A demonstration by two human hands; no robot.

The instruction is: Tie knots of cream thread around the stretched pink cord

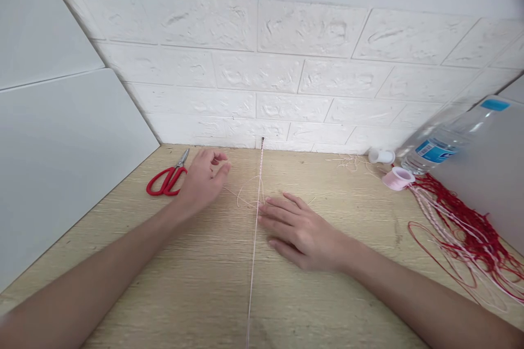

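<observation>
A pale pink cord runs taut from a small dark fixing at the foot of the wall toward me, its far end braided. Thin loose threads loop out from it near the middle. Beside the cord, my right hand lies palm down with fingers stretched, its fingertips at the line. My left hand is over the table to the left of the cord, fingers curled and the thumb apart, with nothing visible in it. Red-handled scissors lie just left of that hand, partly covered by it.
On the right stand a water bottle, a white spool and a pink spool. Red cords and pink cords spread in a tangle beside them. A white brick-patterned wall closes off the back; a white panel stands left.
</observation>
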